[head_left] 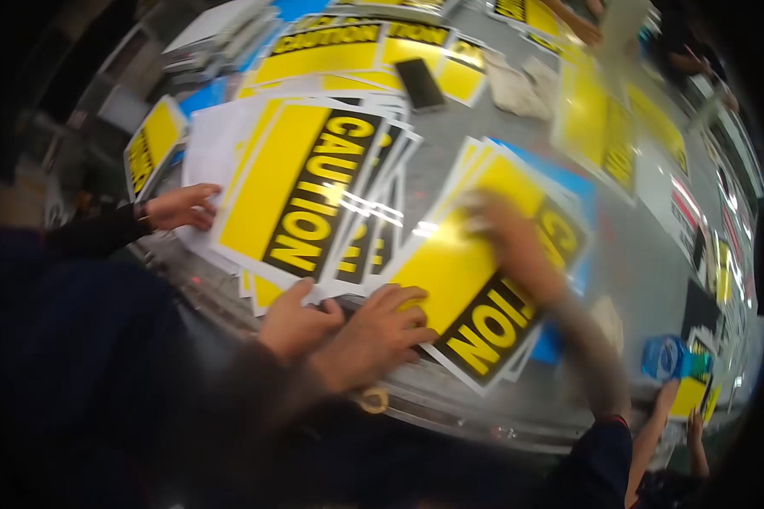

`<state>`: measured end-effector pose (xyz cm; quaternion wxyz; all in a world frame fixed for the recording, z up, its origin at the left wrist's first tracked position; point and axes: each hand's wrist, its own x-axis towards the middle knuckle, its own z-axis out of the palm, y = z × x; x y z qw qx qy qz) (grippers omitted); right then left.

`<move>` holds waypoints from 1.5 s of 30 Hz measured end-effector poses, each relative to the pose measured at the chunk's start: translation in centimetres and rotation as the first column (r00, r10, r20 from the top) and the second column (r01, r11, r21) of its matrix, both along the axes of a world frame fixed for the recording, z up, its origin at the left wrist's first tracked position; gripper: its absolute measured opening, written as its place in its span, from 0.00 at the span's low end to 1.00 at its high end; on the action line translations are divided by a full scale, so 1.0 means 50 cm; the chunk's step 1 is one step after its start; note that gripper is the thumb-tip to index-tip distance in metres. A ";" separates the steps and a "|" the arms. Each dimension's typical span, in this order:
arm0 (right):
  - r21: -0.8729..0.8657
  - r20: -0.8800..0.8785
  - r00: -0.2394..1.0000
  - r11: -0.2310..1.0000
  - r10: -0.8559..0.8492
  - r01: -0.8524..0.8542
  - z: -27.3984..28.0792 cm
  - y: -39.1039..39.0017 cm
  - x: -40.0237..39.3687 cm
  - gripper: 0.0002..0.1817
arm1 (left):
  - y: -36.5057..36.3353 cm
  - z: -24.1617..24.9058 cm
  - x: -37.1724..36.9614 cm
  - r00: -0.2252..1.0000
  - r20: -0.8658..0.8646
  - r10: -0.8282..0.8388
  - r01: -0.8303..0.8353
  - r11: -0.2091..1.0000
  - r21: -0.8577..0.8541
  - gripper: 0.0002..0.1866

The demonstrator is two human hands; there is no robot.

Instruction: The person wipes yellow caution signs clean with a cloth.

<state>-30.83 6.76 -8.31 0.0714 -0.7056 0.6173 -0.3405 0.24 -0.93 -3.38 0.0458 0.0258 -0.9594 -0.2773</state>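
My left hand [378,332] lies on the lower left edge of a stack of yellow-and-black CAUTION signs [484,335], its fingers stretched over the top sheet. Over the upper part of that same sheet is my right hand [509,242], smeared by motion. A pale patch shows at its fingertips, but I cannot make out whether it is a held thing. Blue sheeting [575,191] shows beneath the stack. To the left, a fanned stack of CAUTION signs [289,182] is touched by a co-worker's two hands [182,208], one of them close beside my left hand.
Beyond the stacks lie a black rectangular block [419,83], a crumpled pale cloth [518,87] and more CAUTION signs [323,49]. White sheets [215,38] are piled at the far left. On the right, another person's hand [666,397] is near a blue packet [664,356].
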 end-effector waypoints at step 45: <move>-0.135 -0.190 0.830 0.851 -0.525 0.507 0.007 0.133 -0.121 0.22 | -0.123 0.134 -0.107 0.422 -0.052 0.905 0.165 -0.020 0.986 0.24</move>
